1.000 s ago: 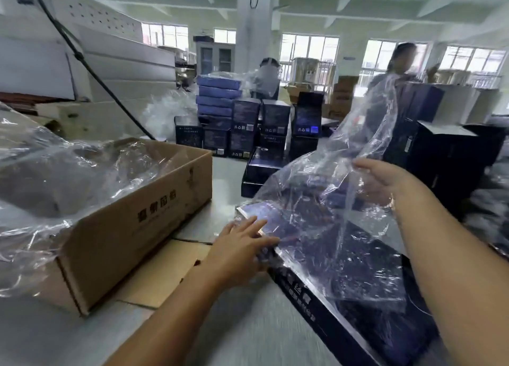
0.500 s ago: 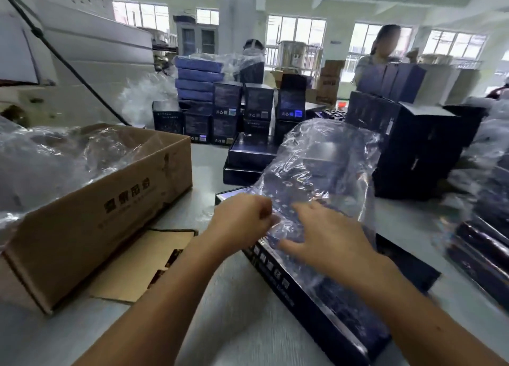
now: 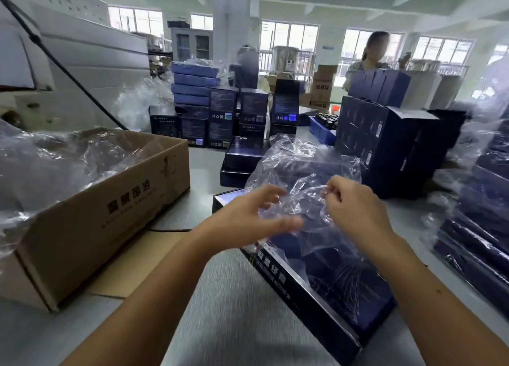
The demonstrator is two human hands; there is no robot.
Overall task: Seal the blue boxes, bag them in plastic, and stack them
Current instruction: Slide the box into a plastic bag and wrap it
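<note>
1. Because the long, flat dark-blue cardboard box [image 3: 338,285] lies loose and slantwise on the grey worktop [image 3: 237,316], a hard tug on the film could drag it askew.
2. The crumpled clear plastic bag [image 3: 300,170] sits bunched over the box's far half; such thin film may snag on a corner and tear.
3. The right hand [image 3: 358,208] pinches a fold of the bag with curled fingers.
4. The left hand [image 3: 248,219] is spread, thumb against the film, gripping nothing.

Left hand [image 3: 248,222] loose, right hand [image 3: 355,203] pinching.
</note>
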